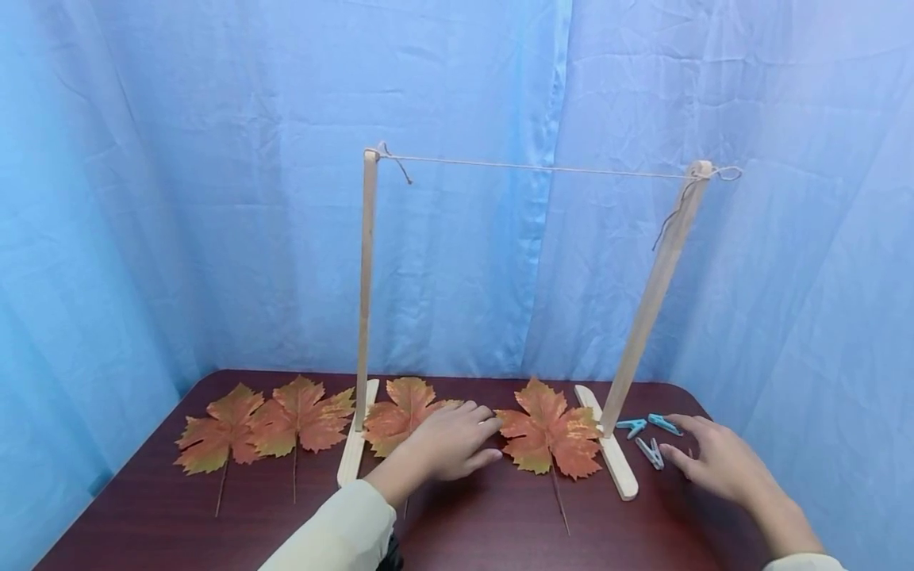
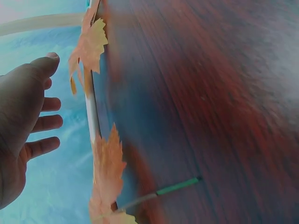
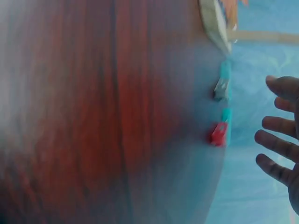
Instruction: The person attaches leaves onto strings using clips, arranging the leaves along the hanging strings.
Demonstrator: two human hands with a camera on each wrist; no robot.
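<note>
My left hand, its fingers relaxed and holding nothing, reaches over the table beside an orange-and-yellow artificial maple leaf, partly covering it. Another maple leaf lies just right of its fingertips. On the right, my right hand hovers with thumb and fingers apart near the clothespins. Two blue clothespins and a grey clothespin lie there. The right wrist view also shows a red clothespin, which the hand hides in the head view. That view has both hands' fingers clear of the clothespins.
Two wooden posts on flat feet stand on the dark red table. A string is tied between their tops. Two more maple leaves lie at the left, edges overlapping. Blue curtains hang behind.
</note>
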